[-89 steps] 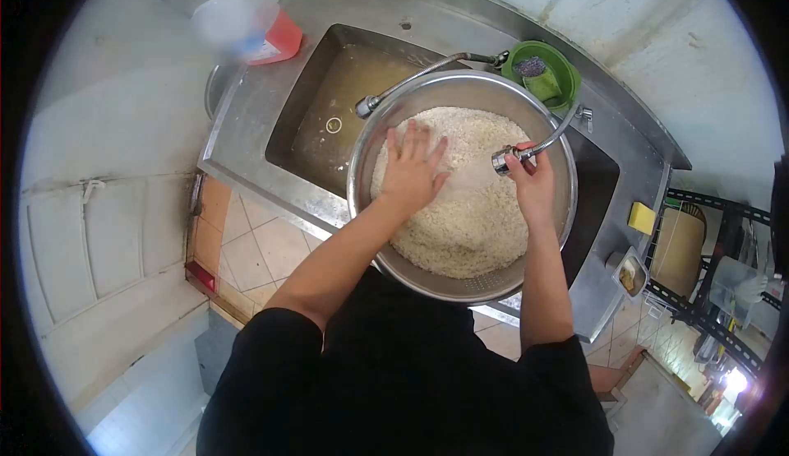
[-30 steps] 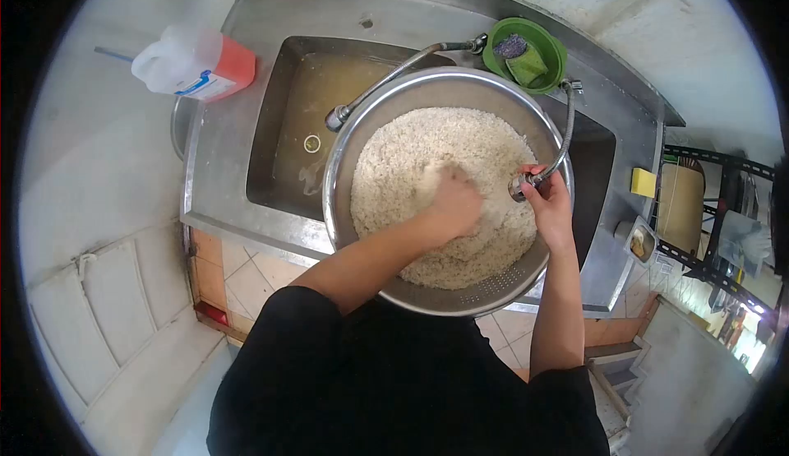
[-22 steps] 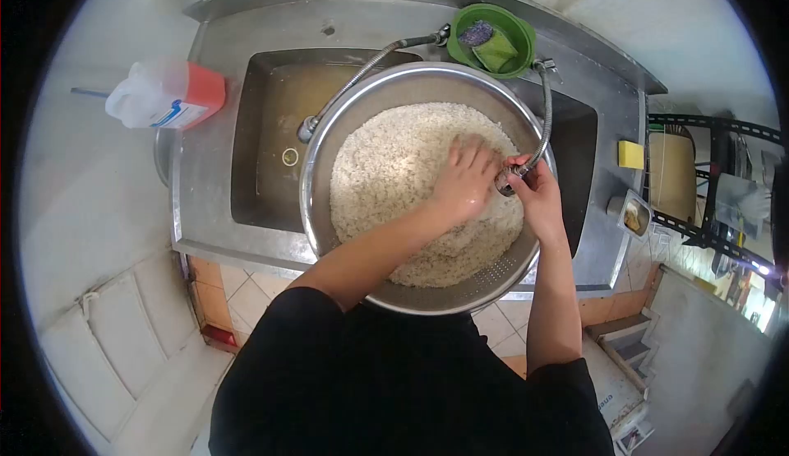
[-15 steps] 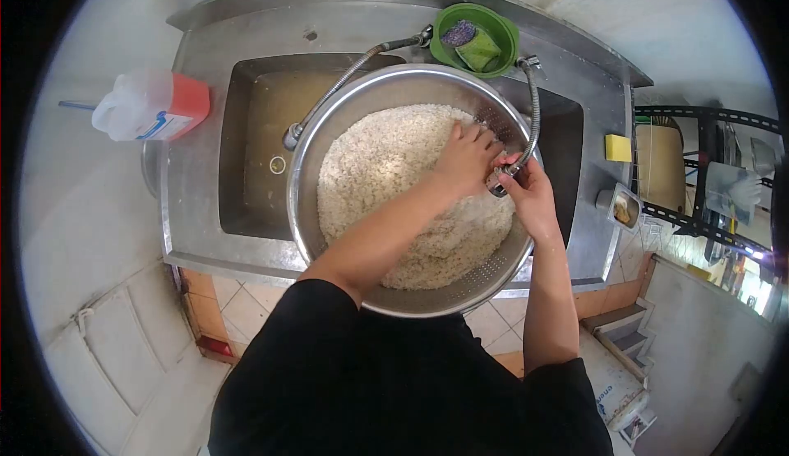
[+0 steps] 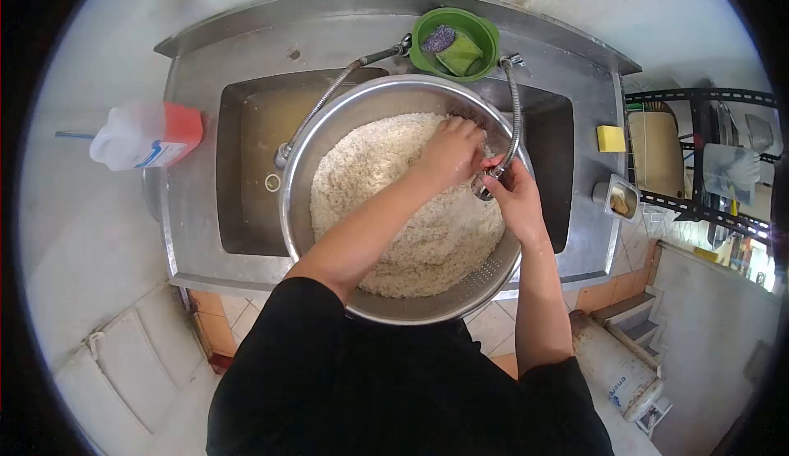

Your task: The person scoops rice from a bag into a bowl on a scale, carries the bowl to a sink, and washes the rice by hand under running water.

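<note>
A large steel colander (image 5: 297, 209) with perforated sides holds a heap of white rice (image 5: 370, 156). My left hand (image 5: 448, 153) is down on the rice near the colander's far right side; its fingers are bent together and their tips are hidden from me. Just right of it, my right hand (image 5: 518, 203) is closed around the chrome end of a flexible metal faucet hose (image 5: 516, 119). That spout tilts down over the rice, close to my left hand.
The colander rests across a double sink (image 5: 238, 242) with cloudy water in the left basin. A second hose (image 5: 337, 82) hangs there. Behind stands a green bowl (image 5: 491, 32) with scrubbing pads. A jug of red liquid (image 5: 177, 135), a yellow sponge (image 5: 611, 138) and a small metal container (image 5: 606, 199) flank the sink.
My left hand's fingers, spread apart before, are now drawn together and bent down into the rice. My right hand keeps its hold on the hose end. The whole view has shifted slightly.
</note>
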A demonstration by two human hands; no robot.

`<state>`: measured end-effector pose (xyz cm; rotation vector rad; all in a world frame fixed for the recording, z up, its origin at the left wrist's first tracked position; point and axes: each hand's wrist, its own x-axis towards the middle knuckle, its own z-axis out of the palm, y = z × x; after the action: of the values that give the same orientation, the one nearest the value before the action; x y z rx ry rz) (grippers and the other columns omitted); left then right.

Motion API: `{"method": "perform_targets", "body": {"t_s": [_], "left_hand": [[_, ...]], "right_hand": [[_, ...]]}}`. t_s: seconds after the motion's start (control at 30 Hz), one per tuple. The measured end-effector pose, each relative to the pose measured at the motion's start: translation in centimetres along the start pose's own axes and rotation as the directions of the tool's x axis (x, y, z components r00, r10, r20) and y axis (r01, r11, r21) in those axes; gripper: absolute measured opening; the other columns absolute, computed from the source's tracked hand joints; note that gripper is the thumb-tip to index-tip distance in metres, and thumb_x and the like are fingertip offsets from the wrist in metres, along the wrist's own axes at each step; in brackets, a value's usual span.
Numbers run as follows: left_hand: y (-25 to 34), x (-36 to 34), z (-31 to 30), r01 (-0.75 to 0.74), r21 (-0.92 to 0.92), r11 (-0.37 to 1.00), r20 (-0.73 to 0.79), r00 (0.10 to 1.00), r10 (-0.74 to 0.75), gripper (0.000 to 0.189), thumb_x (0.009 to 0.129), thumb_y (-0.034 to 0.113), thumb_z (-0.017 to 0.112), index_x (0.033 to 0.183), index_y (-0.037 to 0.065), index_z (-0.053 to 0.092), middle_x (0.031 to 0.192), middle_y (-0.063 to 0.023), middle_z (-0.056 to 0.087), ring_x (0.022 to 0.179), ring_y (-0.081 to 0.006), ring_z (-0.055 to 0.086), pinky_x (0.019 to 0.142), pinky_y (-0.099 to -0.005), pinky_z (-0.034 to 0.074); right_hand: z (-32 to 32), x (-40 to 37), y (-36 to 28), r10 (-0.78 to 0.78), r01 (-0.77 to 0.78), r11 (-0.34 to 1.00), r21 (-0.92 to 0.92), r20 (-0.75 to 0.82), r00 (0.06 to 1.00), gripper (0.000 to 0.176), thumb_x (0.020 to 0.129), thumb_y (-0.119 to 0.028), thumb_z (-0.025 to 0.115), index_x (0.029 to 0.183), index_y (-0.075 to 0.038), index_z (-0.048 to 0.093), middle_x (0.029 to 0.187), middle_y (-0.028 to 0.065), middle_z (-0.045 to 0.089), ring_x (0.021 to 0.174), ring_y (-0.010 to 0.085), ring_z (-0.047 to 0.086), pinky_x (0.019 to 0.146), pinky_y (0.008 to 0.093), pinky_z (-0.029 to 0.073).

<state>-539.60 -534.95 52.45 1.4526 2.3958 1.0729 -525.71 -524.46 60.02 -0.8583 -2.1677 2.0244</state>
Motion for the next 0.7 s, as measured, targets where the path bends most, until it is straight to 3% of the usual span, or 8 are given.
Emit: {"method": "perform_targets", "body": {"t_s": [0.03, 0.17, 0.23, 0.37, 0.4, 0.43, 0.57, 0.7], "left_hand": [[-0.1, 0.0, 0.4, -0.052, -0.027, 0.998, 0.175, 0.983, 0.056, 0.028, 0.08, 0.019, 0.067, 0.104, 0.005, 0.07, 0.111, -0.0138, 0.066, 0.111, -0.0318, 0.059, 0.095, -0.0491, 0.044], [1.0, -4.0, -0.5, -0.049, 0.093, 0.994, 0.337, 0.941, 0.014, 0.028, 0.082, 0.022, 0.064, 0.105, 0.007, 0.07, 0.109, -0.0122, 0.068, 0.109, -0.0301, 0.06, 0.096, -0.0489, 0.043], [2.1, -4.9, -4.4, -0.027, 0.198, 0.98, 0.74, 0.66, -0.131, 0.029, 0.084, 0.024, 0.062, 0.106, 0.008, 0.071, 0.109, -0.0135, 0.069, 0.108, -0.0306, 0.061, 0.097, -0.049, 0.043], [2.6, -5.1, -6.3, 0.052, 0.272, 0.961, 0.783, 0.569, -0.253, 0.028, 0.084, 0.02, 0.062, 0.107, 0.007, 0.07, 0.113, -0.0151, 0.069, 0.109, -0.0311, 0.061, 0.097, -0.0492, 0.044], [1.4, -5.2, -5.0, 0.017, 0.243, 0.97, 0.499, 0.855, -0.14, 0.027, 0.083, 0.018, 0.062, 0.106, 0.005, 0.069, 0.11, -0.0156, 0.069, 0.109, -0.0323, 0.06, 0.096, -0.0493, 0.045], [0.8, -4.7, -4.6, -0.027, 0.226, 0.974, 0.126, 0.992, -0.002, 0.026, 0.083, 0.015, 0.063, 0.106, 0.004, 0.069, 0.108, -0.016, 0.068, 0.108, -0.0335, 0.06, 0.094, -0.0495, 0.046], [-0.4, -1.3, -3.0, 0.051, 0.137, 0.989, 0.021, 0.998, -0.055, 0.027, 0.082, 0.011, 0.064, 0.108, 0.003, 0.067, 0.105, -0.0168, 0.067, 0.107, -0.0362, 0.059, 0.092, -0.0494, 0.047], [-0.3, -0.5, -1.0, 0.312, -0.083, 0.947, 0.049, 0.95, -0.308, 0.03, 0.081, 0.009, 0.067, 0.111, 0.009, 0.068, 0.11, -0.0181, 0.064, 0.108, -0.0355, 0.059, 0.096, -0.0518, 0.045]], "right_hand": [[0.0, 0.0, 0.0, 0.001, -0.001, 1.0, 0.016, 0.001, 1.0, 0.026, 0.094, 0.006, 0.066, 0.117, -0.002, 0.058, 0.111, 0.0038, 0.067, 0.098, 0.0098, 0.062, 0.087, 0.0271, 0.05], [-0.4, -0.1, -0.5, 0.013, -0.013, 1.0, 0.025, 0.012, 1.0, 0.026, 0.094, 0.006, 0.065, 0.118, -0.002, 0.058, 0.112, 0.0035, 0.066, 0.099, 0.0093, 0.061, 0.088, 0.0266, 0.05], [-0.6, -0.2, -0.8, 0.02, -0.021, 0.999, 0.027, 0.02, 1.0, 0.026, 0.094, 0.006, 0.065, 0.118, -0.002, 0.058, 0.112, 0.0036, 0.066, 0.099, 0.0094, 0.062, 0.088, 0.0267, 0.05], [-0.4, -0.8, -0.7, 0.04, -0.039, 0.998, 0.054, -0.019, 0.999, 0.026, 0.093, 0.006, 0.066, 0.116, -0.003, 0.058, 0.111, 0.0042, 0.067, 0.096, 0.0096, 0.063, 0.087, 0.0269, 0.051], [-0.3, -0.5, -0.4, 0.037, -0.035, 0.998, 0.06, -0.024, 0.999, 0.026, 0.093, 0.006, 0.066, 0.116, -0.003, 0.058, 0.111, 0.0042, 0.067, 0.096, 0.0096, 0.063, 0.087, 0.0269, 0.051], [-0.1, 0.1, 0.1, -0.041, 0.045, 0.998, 0.053, -0.075, 0.996, 0.026, 0.092, 0.005, 0.067, 0.115, -0.003, 0.058, 0.111, 0.0044, 0.067, 0.094, 0.0096, 0.063, 0.085, 0.0268, 0.051], [0.3, 5.1, -2.5, -0.287, 0.309, 0.939, 0.151, -0.151, 0.946, 0.028, 0.09, 0.0, 0.071, 0.114, -0.003, 0.057, 0.109, 0.0051, 0.068, 0.088, 0.0095, 0.063, 0.078, 0.027, 0.052], [0.4, 10.9, -6.9, -0.376, 0.362, 0.912, -0.193, -0.037, 0.926, 0.033, 0.091, 0.0, 0.071, 0.119, -0.005, 0.056, 0.113, 0.0071, 0.069, 0.095, 0.014, 0.066, 0.085, 0.0314, 0.055]]}}
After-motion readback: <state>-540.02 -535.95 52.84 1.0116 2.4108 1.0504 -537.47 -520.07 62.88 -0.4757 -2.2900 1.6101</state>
